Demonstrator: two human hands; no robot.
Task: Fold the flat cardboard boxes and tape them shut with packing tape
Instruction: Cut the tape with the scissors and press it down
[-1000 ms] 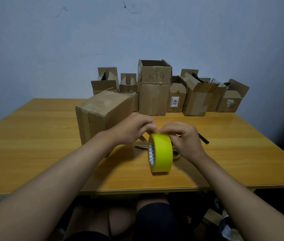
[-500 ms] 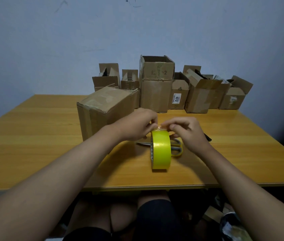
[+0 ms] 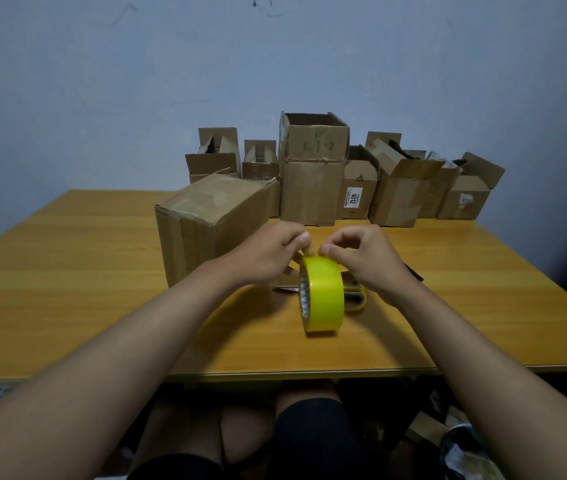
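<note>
At table front: tape roll (image 3: 322, 294) on edge, barely shifted.
Left hand (image 3: 268, 256), right hand (image 3: 367, 259): still pinching its top (seeking tape end).
Closed box (image 3: 211, 223): untaped, waiting.

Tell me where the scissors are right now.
In the head view, the scissors lie on the table behind the tape roll, under the right hand.

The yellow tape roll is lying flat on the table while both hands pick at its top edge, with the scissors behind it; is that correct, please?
Not quite: the yellow tape roll is standing on edge on the table, not lying flat. The head view shows this. The left hand and right hand do pick at its top, and the scissors do lie behind it.
</note>
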